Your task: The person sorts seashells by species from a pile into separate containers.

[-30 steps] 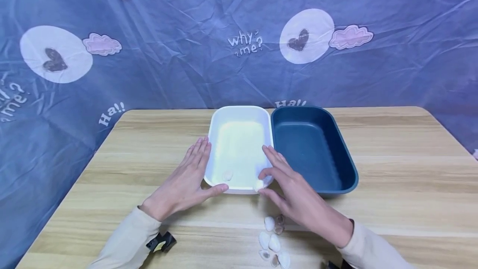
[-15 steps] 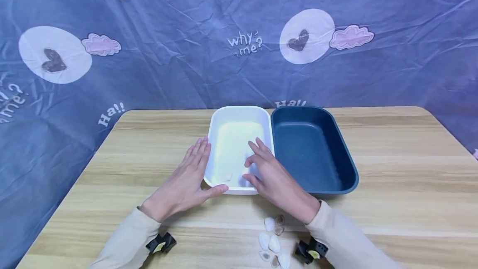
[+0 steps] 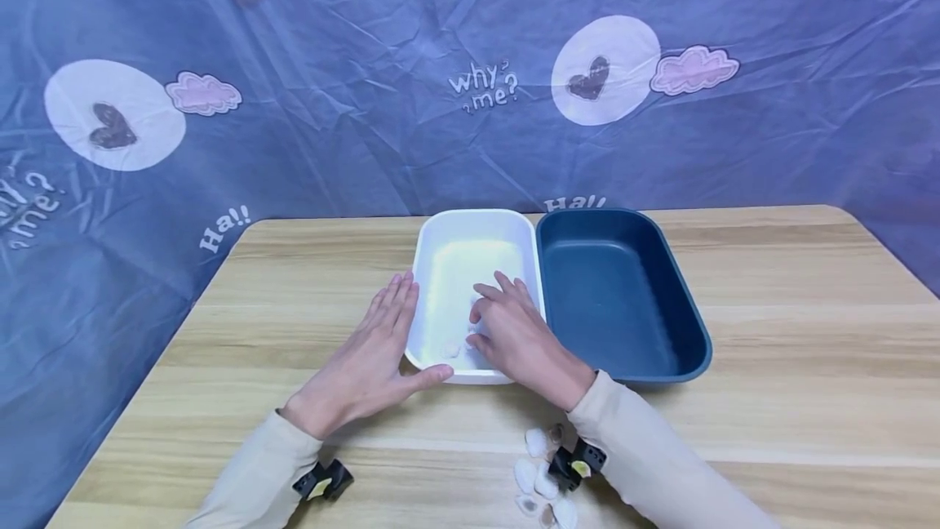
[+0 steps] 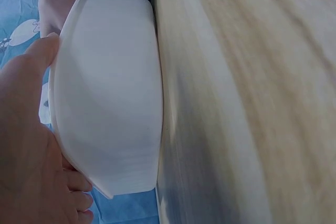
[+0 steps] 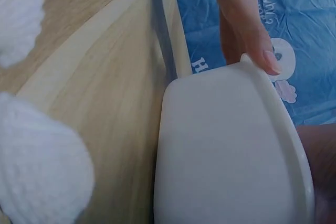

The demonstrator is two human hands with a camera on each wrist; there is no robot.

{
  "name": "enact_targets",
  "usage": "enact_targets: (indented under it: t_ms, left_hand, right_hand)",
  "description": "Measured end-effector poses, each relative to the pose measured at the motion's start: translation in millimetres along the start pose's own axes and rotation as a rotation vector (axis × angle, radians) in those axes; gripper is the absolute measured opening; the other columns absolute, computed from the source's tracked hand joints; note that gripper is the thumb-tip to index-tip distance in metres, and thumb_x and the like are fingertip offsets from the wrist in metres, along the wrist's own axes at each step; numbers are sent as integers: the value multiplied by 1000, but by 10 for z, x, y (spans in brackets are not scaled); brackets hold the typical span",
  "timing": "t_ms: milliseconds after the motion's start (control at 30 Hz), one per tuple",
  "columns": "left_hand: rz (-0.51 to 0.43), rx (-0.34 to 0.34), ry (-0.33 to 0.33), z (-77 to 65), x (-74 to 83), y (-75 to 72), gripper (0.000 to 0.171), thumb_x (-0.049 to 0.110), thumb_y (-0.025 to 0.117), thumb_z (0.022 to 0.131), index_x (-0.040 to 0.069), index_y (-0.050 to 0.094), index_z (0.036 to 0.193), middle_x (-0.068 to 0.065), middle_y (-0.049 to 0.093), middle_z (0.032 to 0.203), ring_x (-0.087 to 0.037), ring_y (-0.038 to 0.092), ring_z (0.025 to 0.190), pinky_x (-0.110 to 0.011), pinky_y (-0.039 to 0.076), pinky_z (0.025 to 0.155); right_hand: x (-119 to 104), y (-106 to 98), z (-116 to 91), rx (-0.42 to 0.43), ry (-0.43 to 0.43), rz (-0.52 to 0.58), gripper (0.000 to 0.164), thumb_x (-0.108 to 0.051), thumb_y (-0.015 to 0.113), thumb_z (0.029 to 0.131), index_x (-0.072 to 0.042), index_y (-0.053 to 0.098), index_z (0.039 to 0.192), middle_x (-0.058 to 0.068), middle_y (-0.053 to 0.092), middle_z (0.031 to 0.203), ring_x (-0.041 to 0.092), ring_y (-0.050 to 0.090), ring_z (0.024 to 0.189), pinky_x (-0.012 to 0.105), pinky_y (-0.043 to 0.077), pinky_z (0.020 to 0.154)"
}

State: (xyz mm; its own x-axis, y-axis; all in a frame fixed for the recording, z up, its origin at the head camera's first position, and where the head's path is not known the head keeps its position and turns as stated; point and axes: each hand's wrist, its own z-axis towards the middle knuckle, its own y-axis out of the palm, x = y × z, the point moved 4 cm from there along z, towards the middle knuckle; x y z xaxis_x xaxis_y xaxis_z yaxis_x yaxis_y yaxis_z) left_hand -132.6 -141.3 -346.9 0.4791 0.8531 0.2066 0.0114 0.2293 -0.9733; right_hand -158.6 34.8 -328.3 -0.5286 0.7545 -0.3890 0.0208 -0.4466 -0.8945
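Note:
My left hand [image 3: 374, 349] rests against the left side of the white tray [image 3: 433, 247], fingers straight along it, thumb on its front rim. The left wrist view shows that thumb [image 4: 44, 48] on the rim. Inside the tray, near its front, my right hand [image 3: 521, 341] pinches a small white seashell [image 3: 472, 330] between thumb and index finger, its other fingers spread. Little of that shell shows. Another pale seashell [image 3: 451, 348] lies on the tray floor to its left. The tray wall hides the right fingertips in the right wrist view.
A dark blue tray [image 3: 620, 300] stands right beside the white one. Several white and brownish seashells [image 3: 525, 476] lie on the wooden table [image 3: 793, 349] in front, partly under the right wrist camera [image 3: 576, 464]. A blue printed cloth [image 3: 411, 129] hangs behind.
My right hand has moved left from the white tray's front right corner, carrying the seashell toward the one in the tray. The left hand has kept its place. The view has shifted slightly.

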Motion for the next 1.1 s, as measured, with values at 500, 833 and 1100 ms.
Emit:
enact_targets:
  t_ms: [500,833,1100]
  left_hand:
    - [-19,0,-7,-10,-14,-7,109,74,43,87,-4,4,152,-18,-3,160,-27,-6,147,-41,5,120]
    - [-29,-4,-22,-35,0,7,110,76,40,86,-4,4,152,-17,-6,159,-27,-5,147,-43,6,120]
    - [-20,-4,-5,4,7,-15,109,76,39,87,-4,3,152,-18,-6,159,-30,-4,147,-43,5,120]
  right_hand:
    - [35,-541,-413,186,-83,64,19,-9,75,84,-2,69,100,15,58,132,35,40,135,55,41,103]
    - [-16,-595,-870,264,-278,151,21,-13,76,83,-10,66,101,8,57,132,30,46,130,43,43,104]
    - [-15,-561,-1214,235,-351,177,25,-38,55,97,-16,66,103,4,54,136,26,48,128,14,26,111]
